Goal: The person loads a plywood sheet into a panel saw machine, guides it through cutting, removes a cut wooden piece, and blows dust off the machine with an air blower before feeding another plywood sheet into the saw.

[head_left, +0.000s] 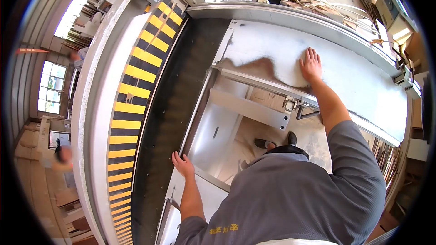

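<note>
My right hand (pixel 311 66) lies flat, fingers stretched out, on the worn bright metal table (pixel 359 72) of a large machine. My left hand (pixel 183 165) rests at the metal edge beside a long dark bed (pixel 168 109), its fingers apart and nothing visible in them. Between my two arms is an opening in the machine, with a metal crosspiece (pixel 250 107) and a bracket (pixel 309 107) beneath the table's near rail. No loose workpiece shows under either palm.
A beam with yellow and black stripes (pixel 131 95) runs along the dark bed's far side. Wood strips and offcuts (pixel 318 2) lie beyond the table. My shoes (pixel 263 144) are on the floor below. Other people (pixel 63 154) are at the far left, blurred.
</note>
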Demonstrator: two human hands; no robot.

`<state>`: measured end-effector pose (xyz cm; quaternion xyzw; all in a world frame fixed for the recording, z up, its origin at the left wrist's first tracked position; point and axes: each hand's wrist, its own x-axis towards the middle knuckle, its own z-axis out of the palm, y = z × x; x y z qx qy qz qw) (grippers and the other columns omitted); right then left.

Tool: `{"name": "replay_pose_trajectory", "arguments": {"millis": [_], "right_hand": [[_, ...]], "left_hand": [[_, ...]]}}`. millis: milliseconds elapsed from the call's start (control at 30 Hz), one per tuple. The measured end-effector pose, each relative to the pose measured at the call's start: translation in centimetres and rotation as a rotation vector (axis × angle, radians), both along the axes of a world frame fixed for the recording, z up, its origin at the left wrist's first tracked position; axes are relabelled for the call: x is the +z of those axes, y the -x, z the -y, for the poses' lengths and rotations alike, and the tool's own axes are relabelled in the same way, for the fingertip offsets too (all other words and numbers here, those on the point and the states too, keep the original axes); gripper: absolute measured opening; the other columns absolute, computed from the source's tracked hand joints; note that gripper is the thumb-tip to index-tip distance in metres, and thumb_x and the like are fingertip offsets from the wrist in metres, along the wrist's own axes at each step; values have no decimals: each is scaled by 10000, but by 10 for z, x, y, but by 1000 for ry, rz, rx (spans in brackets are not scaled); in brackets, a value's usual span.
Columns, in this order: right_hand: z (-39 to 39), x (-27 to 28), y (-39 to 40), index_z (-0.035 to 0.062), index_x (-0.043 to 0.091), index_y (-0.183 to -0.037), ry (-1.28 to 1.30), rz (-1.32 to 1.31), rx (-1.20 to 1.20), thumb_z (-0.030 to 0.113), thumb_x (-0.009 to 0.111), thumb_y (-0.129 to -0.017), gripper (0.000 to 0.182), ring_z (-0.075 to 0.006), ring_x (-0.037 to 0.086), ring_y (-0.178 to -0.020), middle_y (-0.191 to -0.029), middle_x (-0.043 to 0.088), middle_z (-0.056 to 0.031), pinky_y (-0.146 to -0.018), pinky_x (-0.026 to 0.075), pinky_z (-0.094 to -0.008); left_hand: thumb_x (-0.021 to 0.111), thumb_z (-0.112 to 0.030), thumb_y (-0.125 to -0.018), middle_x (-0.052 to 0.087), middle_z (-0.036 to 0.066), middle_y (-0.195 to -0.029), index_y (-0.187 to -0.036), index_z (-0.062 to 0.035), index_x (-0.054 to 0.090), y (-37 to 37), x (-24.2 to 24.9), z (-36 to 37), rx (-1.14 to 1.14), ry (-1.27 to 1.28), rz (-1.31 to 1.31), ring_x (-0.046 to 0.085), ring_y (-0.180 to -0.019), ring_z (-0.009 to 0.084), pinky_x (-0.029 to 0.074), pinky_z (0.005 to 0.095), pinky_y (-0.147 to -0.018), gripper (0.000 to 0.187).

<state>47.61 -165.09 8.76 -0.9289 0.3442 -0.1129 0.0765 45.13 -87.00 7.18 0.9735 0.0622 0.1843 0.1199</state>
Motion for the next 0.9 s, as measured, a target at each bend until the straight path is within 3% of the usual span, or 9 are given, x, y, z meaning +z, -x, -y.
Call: {"name": "replay_pose_trajectory", "arguments": {"millis": [367,900], "right_hand": [[-10,44,5,43,350,-1665,6,51,0,450,477,-1077,726,-256,222,-1646,-1765,297,-102,-1354,151,-410],[-5,61,5,36,365,-1655,13,85,9,438,489,-1071,719,-277,242,-1638,-1756,313,-121,-1349,165,-429]], "left_hand": [[635,-198,-1040,475,145,-1610,-1495,-44,538,9,62,-3,18,-11,-8,437,-1479,386,385,484,-1223,490],[637,-190,-1033,491,154,-1593,-1483,-28,547,10,95,-5,11,-22,13,439,-1473,387,374,481,-1230,487]]}}
